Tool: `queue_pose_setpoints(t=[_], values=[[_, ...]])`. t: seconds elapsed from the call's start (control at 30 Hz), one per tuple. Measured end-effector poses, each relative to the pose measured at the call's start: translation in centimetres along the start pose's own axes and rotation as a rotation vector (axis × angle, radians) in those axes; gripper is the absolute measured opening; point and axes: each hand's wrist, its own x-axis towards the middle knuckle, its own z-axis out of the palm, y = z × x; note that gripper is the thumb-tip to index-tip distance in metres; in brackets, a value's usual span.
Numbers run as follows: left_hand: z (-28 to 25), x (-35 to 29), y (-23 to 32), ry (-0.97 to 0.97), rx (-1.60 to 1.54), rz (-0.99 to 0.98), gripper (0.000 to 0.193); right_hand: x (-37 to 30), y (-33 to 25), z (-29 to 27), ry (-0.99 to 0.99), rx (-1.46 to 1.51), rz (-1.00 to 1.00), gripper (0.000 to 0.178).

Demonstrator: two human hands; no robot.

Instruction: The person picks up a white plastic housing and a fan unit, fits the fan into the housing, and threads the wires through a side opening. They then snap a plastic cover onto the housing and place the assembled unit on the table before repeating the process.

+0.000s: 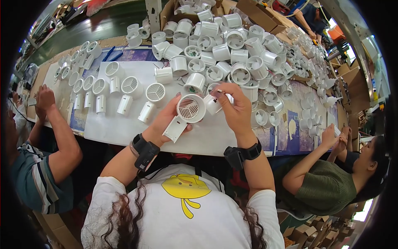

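Note:
My left hand point(163, 121) is closed round a white fan housing point(178, 128), a round cup with a slatted grille and a flat handle angled toward me. Pinched in my right hand point(236, 103) is a white cylindrical fan unit point(213, 104), its near end beside the housing's rim. Whether the two parts touch, I cannot make out. Just left of my hands, several similar grilled housings stand in a row, the closest being a housing point(155, 93) with its handle toward me. A large heap of white fan units point(222, 52) lies beyond my hands.
A white sheet point(112, 129) covers the table before me. Blue-handled pliers point(109, 54) lie at the far left. One co-worker point(54, 153) sits on my left, another point(327, 178) on my right. A cardboard box point(259, 16) stands behind the heap.

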Motion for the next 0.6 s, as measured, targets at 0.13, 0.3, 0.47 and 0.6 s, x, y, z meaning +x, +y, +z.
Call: queue_pose_setpoints(t=[0.13, 0.3, 0.47, 0.6], values=[[0.9, -1.3, 0.8, 0.124, 0.051, 0.042, 0.053, 0.0, 0.7, -0.4, -0.151, -0.483, -0.367, 0.02], [-0.3, -1.5, 0.5, 0.12, 0.34, 0.28, 0.057, -0.9, 0.2, 0.4, -0.218, -0.545, -0.447, 0.02], [-0.3, -1.4, 0.9, 0.217, 0.586, 0.278, 0.076, -2.0, 0.0, 1.5, -0.234, -0.491, -0.333, 0.021], [-0.6, -1.3, 0.7, 0.149, 0.864, 0.435, 0.081, -2.6, -0.3, 2.1, -0.175, -0.543, -0.284, 0.021]])
